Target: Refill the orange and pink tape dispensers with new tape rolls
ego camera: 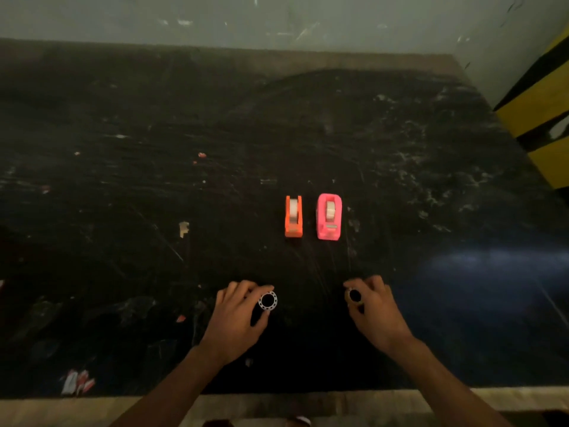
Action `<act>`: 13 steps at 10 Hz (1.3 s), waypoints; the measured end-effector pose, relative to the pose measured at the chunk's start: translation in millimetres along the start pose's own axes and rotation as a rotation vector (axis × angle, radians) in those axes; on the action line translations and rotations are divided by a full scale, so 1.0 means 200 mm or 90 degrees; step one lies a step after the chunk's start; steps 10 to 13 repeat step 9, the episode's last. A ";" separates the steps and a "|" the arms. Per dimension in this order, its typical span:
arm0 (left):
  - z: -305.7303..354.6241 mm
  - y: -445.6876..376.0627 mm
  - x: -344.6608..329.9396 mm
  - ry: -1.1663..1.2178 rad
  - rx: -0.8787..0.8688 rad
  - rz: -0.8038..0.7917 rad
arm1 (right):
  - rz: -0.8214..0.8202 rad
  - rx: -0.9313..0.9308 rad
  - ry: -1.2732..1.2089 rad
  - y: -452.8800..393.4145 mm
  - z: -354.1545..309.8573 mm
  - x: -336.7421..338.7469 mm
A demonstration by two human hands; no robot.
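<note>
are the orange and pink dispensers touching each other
Apart. The head view shows a plain strip of dark table between the orange dispenser and the pink dispenser, which stand side by side.

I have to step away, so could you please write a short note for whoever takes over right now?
Left hand: grip on a white ring core.
Right hand: grip on a dark ring; roll or core, cannot tell.
Orange dispenser and pink dispenser stand side by side on the table, beyond the hands, each with a roll inside.
Done: unclear whether those rolls are new.
Left: confirm, then refill if needed.
</note>
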State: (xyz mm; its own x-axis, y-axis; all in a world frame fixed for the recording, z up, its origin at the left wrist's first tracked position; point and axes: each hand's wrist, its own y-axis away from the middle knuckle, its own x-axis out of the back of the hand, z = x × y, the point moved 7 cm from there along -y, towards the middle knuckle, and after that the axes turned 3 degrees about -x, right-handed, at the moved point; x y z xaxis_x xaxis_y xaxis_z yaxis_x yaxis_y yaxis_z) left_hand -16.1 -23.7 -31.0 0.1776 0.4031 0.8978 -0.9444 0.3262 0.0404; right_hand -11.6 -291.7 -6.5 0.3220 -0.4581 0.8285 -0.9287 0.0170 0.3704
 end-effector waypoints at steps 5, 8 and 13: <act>-0.49 -0.69 0.42 -0.032 0.165 0.009 | 0.131 0.212 0.298 -0.74 -1.06 -0.03; -0.51 -0.75 0.36 -0.020 0.176 -0.076 | 0.112 0.162 0.310 -0.80 -1.06 -0.08; -0.52 -0.76 0.40 0.040 0.232 -0.081 | 0.170 0.170 0.256 -0.77 -1.08 0.01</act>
